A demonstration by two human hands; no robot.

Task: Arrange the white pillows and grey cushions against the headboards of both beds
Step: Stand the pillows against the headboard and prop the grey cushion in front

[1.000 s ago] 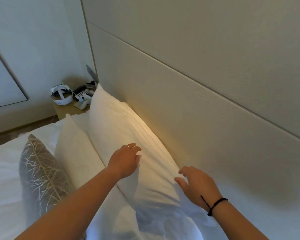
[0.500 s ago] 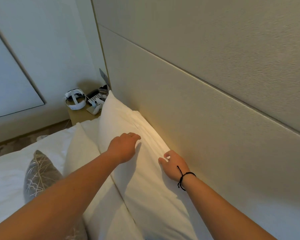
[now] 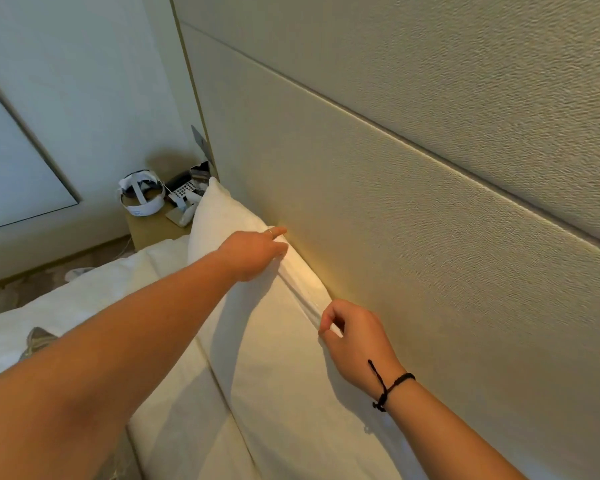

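Note:
A white pillow (image 3: 274, 344) stands on its long edge against the beige padded headboard (image 3: 413, 220). My left hand (image 3: 253, 252) rests on the pillow's top edge, fingers stretched toward the headboard. My right hand (image 3: 354, 336) pinches the same top edge nearer to me, thumb and fingers closed on the fabric. A second white pillow (image 3: 184, 403) leans in front of the first. Only a corner of the grey patterned cushion (image 3: 37, 339) shows at the left, behind my left forearm.
A wooden nightstand (image 3: 153, 225) stands beyond the pillows with a white headset (image 3: 141, 197), a phone and small items on it. White bedding (image 3: 66, 303) covers the bed at left. Patterned carpet (image 3: 21, 285) lies beside it.
Both hands moved up to the pillow's top edge by the headboard; my right hand closed into a pinch on it. The view shifted forward, hiding most of the grey cushion.

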